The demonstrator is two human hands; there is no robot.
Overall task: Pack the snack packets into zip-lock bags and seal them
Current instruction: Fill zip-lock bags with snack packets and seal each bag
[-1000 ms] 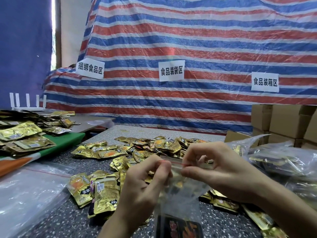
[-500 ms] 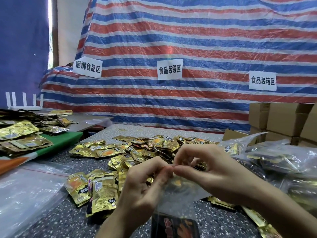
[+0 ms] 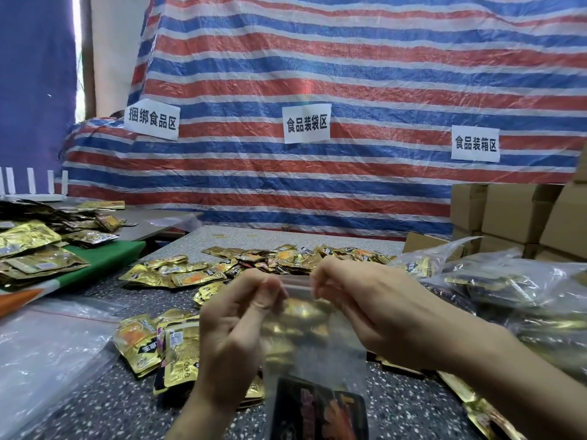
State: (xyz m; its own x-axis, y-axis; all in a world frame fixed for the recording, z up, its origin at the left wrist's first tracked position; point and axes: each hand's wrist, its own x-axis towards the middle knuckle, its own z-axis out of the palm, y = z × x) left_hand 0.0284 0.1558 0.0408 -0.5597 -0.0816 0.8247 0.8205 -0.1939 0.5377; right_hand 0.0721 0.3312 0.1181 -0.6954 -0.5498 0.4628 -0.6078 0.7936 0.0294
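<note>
The bag (image 3: 314,344) is pinched at its top edge from both ends: L end by the left hand (image 3: 241,315), R end by the right hand (image 3: 374,312). Fingers of both hands are curled onto the zip strip, w/ a short bare bit of strip left between them. The bag is held up above the worktop (image 3: 104,408) and hangs down between the wrists. Gold packets are seen through it, and a dark packet (image 3: 317,408) lies low in it. The strip is blurred, so it can't be told if the zip is shut all the way.

Sealing is judged to be the step in hand. A gap may be left in the middle if the strip is not pressed along its full length. The two sides may be pushed together crooked, so the zip won't lock. A packet corner may get caught in the zip if the bag is too full.

Loose packets (image 3: 149,344) are spread just beside the left hand. Full bags (image 3: 524,300) are piled to the R, w/ boxes (image 3: 514,214) behind them. Empty bags (image 3: 47,350) lie far L.
</note>
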